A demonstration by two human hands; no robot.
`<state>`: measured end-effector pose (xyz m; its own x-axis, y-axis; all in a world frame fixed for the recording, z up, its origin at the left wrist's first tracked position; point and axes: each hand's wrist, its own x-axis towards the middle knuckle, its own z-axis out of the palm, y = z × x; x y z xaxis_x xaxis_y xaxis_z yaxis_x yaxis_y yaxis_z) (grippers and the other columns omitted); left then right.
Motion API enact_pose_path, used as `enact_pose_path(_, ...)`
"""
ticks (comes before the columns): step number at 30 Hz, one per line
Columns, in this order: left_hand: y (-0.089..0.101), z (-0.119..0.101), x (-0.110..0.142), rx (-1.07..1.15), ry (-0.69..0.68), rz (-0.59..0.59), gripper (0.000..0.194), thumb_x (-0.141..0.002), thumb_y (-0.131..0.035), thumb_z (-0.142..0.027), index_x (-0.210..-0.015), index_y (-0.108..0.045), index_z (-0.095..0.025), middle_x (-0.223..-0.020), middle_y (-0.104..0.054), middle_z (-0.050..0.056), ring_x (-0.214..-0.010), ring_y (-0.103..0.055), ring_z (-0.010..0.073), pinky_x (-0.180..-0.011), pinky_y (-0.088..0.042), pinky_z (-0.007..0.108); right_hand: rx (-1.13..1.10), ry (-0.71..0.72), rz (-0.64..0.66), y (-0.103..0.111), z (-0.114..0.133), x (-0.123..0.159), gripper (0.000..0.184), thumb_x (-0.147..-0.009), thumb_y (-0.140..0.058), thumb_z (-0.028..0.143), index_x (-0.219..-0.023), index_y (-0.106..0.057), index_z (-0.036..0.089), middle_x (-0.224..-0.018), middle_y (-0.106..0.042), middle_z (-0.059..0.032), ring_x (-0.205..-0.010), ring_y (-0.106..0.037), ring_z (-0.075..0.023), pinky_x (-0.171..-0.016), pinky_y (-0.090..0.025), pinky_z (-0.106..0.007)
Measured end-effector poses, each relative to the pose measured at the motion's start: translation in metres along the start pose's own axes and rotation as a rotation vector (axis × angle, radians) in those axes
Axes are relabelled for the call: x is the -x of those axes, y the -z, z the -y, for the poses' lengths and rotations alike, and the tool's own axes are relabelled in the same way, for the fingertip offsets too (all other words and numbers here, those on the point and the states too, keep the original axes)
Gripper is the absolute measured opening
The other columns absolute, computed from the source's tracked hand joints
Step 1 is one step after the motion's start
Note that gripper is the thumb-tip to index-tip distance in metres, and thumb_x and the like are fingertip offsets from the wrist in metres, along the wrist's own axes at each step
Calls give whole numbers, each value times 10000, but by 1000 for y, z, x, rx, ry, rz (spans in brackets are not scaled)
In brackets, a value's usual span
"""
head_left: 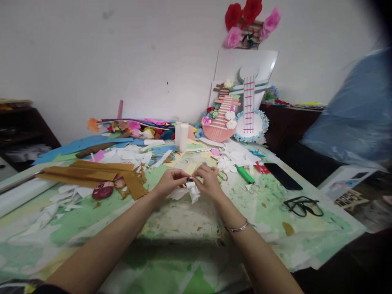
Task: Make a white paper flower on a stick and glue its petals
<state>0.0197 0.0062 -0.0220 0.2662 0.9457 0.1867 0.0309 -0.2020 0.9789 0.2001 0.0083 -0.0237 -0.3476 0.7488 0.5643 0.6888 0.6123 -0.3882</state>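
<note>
Hands point(210, 182) — v. close tog., fingertips inwd

Left hand point(169, 182) and right hand point(210, 180) nearly touch, fingers point(181, 173) bent inward, forearms point(122, 226) converging forward.

1. Wall point(92, 61): plain, whitish grey, few small dark marks
2. Red and pink paper flowers point(233, 17) up on wall, right of centre
3. Dark shelf unit point(35, 124) at left, papers on top and inside
4. Dark reddish-brown furniture point(283, 124) behind table, right side
5. Large blue plastic-covered bulk point(352, 106), far right
6. Table point(330, 228): green-and-white stained cover
7. Light soft, fairly dim
</note>
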Motion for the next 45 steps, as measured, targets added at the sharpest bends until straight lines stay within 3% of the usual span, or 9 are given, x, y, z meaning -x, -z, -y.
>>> enact_pose_path(10,2,-3,2,-63,53,-64,326,-565,-805,-341,-761,-725,-93,-713,-701,61,-603,-570,117,-604,-442,235,14,-12,100,0,-1,-2,141,-872,-542,198,-812,-670,198,-848,-677,-8,-872,-548,-152,-780,-182,-334)
enact_pose_path(20,5,-4,0,23,51,-37,284,-594,-774,-306,-796,-751,-108,-712,-710,46,-611,-556,101,-595,-421,205,-62,-30,59,3,0,-2,106,-876,-585,247,-840,-672,199,-900,-679,-4,-897,-551,-148,-776,-200,-324)
enact_pose_path(30,5,-1,-2,22,81,-75,294,-516,-817,-261,-765,-750,-120,-782,-743,69,-708,-642,159,-742,-481,278,-9,-20,94,-1,-3,-2,137,-895,-549,236,-861,-679,207,-894,-676,-7,-894,-557,-148,-784,-201,-333)
enact_pose_path(37,6,1,-2,62,72,-67,309,-507,-835,-256,-760,-723,-118,-730,-703,31,-671,-618,128,-712,-480,260,-24,-50,105,3,1,-3,125,-883,-578,248,-837,-679,189,-909,-684,-16,-823,-558,-132,-778,-208,-324)
enact_pose_path(45,5,2,-2,64,76,-73,322,-507,-849,-281,-740,-705,-112,-686,-673,16,-632,-594,106,-665,-471,238,-44,-39,113,4,2,-3,140,-886,-573,261,-845,-690,196,-877,-681,-15,-879,-567,-152,-785,-212,-329)
